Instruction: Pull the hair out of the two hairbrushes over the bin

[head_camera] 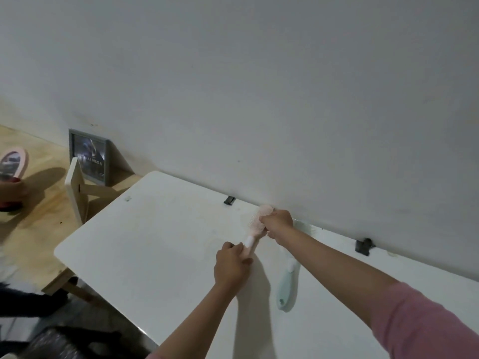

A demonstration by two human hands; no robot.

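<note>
A pink hairbrush [255, 224] lies tilted over the white table [145, 242] near the wall. My left hand [232, 265] grips its handle end, fingers curled round it. My right hand [277, 222] holds the bristle head, fingers curled over the far side. A mint-green hairbrush [287, 286] lies flat on the table under my right forearm, handle toward me, its head partly hidden by the arm. A bin lined with a dark bag [49, 343] shows at the bottom left, below the table's edge.
The white wall [259, 86] runs along the table's far edge, with two dark clips [229, 200] at the seam. To the left stand a framed picture [89, 156], a wooden table [39, 203], a pale chair frame [75, 193] and a pink oval mirror [14, 161].
</note>
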